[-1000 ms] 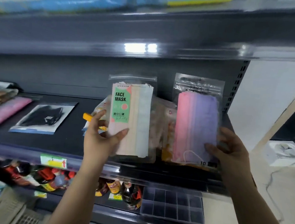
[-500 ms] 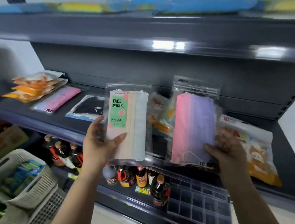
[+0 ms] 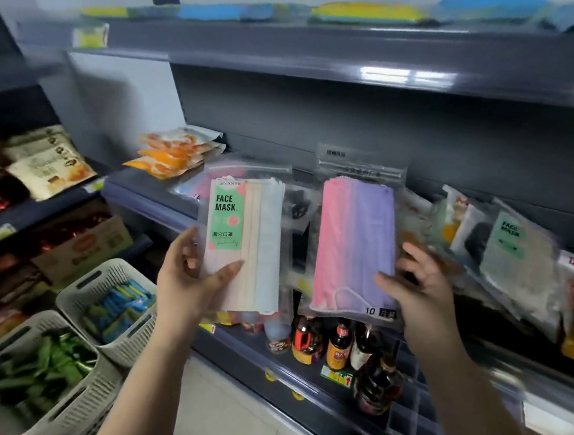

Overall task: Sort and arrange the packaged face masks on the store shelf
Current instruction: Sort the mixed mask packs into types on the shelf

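My left hand (image 3: 189,280) grips a clear pack of pale masks with a green FACE MASK label (image 3: 246,241), held upright in front of the dark shelf (image 3: 150,191). My right hand (image 3: 420,289) holds a second clear pack of pink-to-purple masks (image 3: 354,243), also upright, just right of the first. A stack of orange packs (image 3: 177,153) lies at the shelf's left end. More mask packs (image 3: 515,262) lie jumbled on the shelf at the right, blurred. A black mask pack (image 3: 296,206) shows between the two held packs.
Sauce bottles (image 3: 337,345) stand on the lower shelf below my hands. Two white baskets (image 3: 106,309) with blue and green items sit at lower left. Snack bags (image 3: 46,164) fill a shelf unit at far left. Blue and yellow packs (image 3: 363,12) line the top shelf.
The view has swung left, showing the baskets and the left shelf unit. Both hands keep their packs, held slightly lower against the shelf.
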The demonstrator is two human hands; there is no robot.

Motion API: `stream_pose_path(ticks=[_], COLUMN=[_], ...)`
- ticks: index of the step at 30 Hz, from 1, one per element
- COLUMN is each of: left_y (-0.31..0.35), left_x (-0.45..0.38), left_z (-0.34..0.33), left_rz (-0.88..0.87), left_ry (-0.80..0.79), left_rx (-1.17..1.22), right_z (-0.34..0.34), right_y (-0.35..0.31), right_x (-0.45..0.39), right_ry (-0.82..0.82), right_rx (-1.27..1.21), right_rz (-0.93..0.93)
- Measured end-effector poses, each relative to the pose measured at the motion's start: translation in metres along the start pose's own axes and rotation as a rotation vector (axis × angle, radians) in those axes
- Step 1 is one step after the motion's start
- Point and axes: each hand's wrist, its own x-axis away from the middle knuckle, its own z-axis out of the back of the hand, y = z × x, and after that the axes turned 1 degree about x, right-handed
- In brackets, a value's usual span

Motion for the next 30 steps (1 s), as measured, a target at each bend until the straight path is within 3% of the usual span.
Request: stream_pose_path(ticks=[12, 30], left_y=[-0.038, -0.071], left_x=[-0.031, -0.146], left_z=[0.09, 0.119], left_rz=[0.13, 0.173], left_ry=[0.118, 0.24], left_rx=[0.021, -0.012], right_z=[-0.114, -0.258], right_y=[0.03, 0.057], right_x=[0.001, -0.109], right_ry=[-0.06, -0.137], right_rx=[-0.05, -0.06], right_rz=[-0.046, -0.091])
